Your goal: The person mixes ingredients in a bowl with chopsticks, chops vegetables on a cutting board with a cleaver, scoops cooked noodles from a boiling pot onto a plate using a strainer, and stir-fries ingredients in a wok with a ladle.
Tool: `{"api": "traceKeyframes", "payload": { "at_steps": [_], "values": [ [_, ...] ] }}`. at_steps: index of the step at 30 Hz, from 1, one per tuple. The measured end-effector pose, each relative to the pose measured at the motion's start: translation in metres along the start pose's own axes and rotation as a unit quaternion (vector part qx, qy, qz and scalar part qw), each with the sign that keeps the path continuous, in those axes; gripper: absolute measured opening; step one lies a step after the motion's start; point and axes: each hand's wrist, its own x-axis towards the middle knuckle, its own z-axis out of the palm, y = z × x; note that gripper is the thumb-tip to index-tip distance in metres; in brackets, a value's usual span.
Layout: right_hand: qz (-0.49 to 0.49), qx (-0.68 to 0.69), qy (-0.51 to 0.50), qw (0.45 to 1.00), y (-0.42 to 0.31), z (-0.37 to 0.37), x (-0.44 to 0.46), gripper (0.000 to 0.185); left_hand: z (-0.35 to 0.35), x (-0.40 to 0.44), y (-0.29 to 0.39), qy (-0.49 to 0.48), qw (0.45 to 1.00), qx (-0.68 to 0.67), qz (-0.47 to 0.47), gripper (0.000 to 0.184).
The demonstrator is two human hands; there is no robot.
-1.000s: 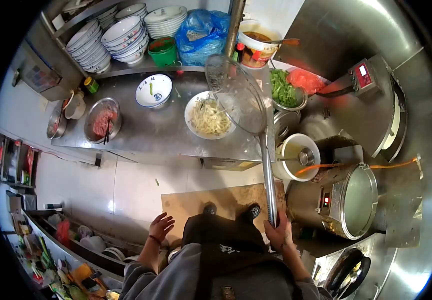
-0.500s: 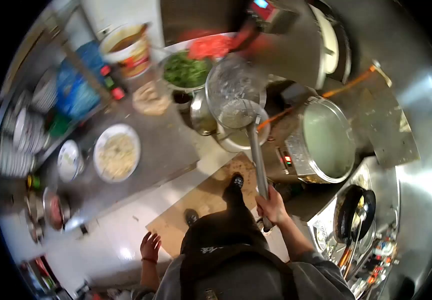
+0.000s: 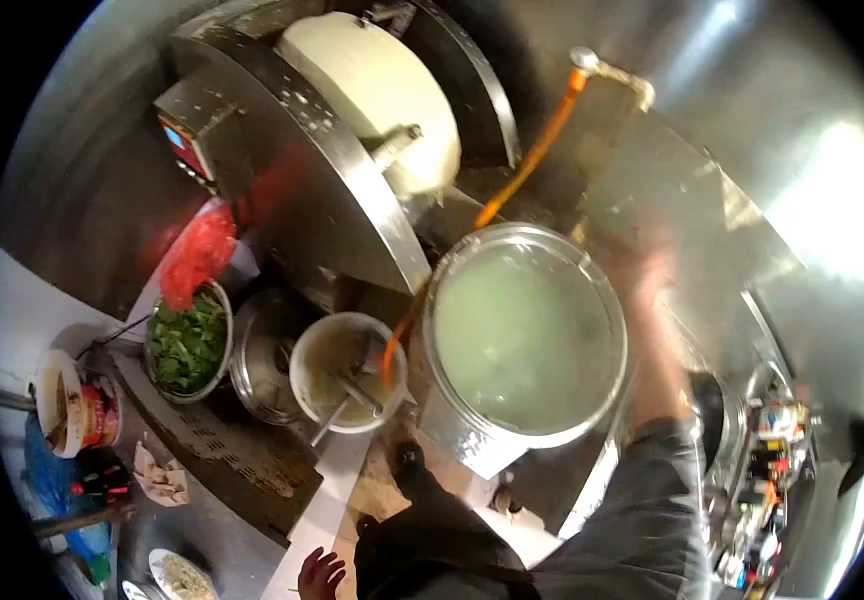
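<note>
The large round pot (image 3: 527, 340) holds cloudy pale-green liquid. My right hand (image 3: 652, 265) reaches past its right side, over the steel surface; motion smears the fingers, and anything held is not discernible. Low in the view, my left hand (image 3: 322, 575) is empty, with its fingers apart. A white bucket (image 3: 302, 360) left of the pot has metal handles sticking out of it. The long-handled strainer is not clearly visible.
Leafy greens (image 3: 190, 345) fill a bowl beside a red plastic bag (image 3: 197, 255). An orange hose (image 3: 537, 145) runs behind the pot. A plate of pale strips (image 3: 182, 577) sits at lower left. Bottles (image 3: 767, 480) stand at the right.
The view has swung right, toward the pot. My right hand has left the strainer's handle position and reached forward beside the pot. The strainer has dropped out of clear view.
</note>
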Motion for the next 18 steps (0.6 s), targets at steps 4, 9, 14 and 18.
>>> {"api": "traceKeyframes", "payload": {
  "at_steps": [4, 9, 14, 18],
  "values": [
    [0.089, -0.344, -0.033, 0.934, 0.237, -0.094, 0.097, 0.044, 0.046, 0.036, 0.063, -0.044, 0.998, 0.041, -0.012, 0.041],
    [0.137, -0.213, -0.026, 0.967, 0.16, -0.11, 0.056, 0.025, 0.086, 0.113, 0.151, -0.13, 0.984, 0.079, 0.098, 0.035],
    [0.246, -0.161, 0.023, 0.955, 0.074, -0.117, 0.022, 0.03, 0.17, 0.217, 0.339, -0.203, 0.863, 0.232, 0.399, 0.03],
    [0.191, -0.241, 0.048, 0.95, 0.045, -0.108, 0.037, 0.028, 0.248, 0.301, 0.476, -0.029, 0.837, 0.133, 0.531, 0.048]
  ]
}}
